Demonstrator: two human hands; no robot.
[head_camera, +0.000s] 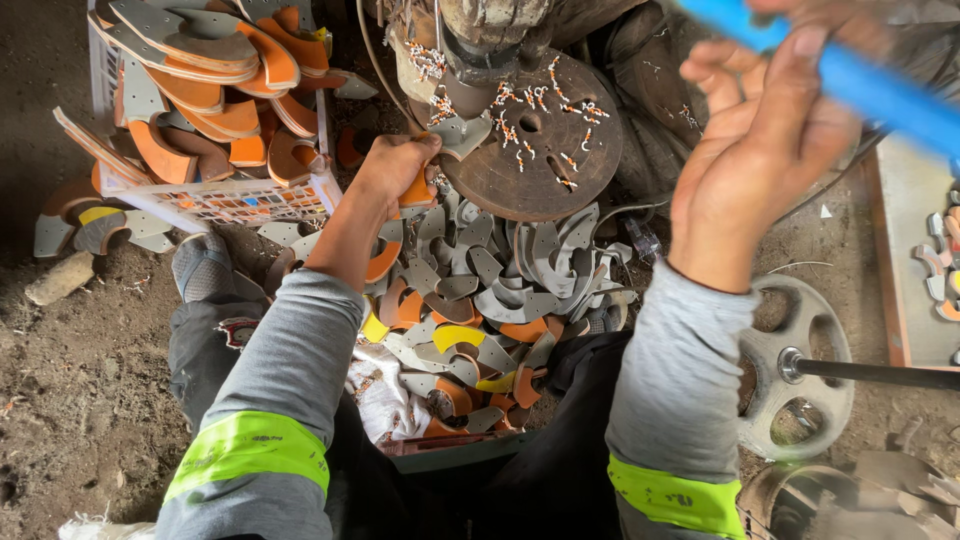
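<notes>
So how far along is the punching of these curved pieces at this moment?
Already done, it seems: a heap of curved grey and orange pieces lies below the round press plate, which is strewn with punched-out bits. In hand: the left hand holds an orange-backed piece at the plate, while the right hand grips the blue lever. Left: the white crate is piled high with similar pieces.

Left hand (395, 170) closed on an orange-and-grey curved piece (432, 160), pressed against round brown machine plate (540, 150) strewn with small orange-white chips. Right hand (765, 140) raised, wrapped around blurred blue bar (870, 85). Heap of grey, orange and yellow curved cutouts (480, 300) below plate. White crate (215, 195) of similar pieces at upper left. Grey handwheel (800, 365) at right.
</notes>
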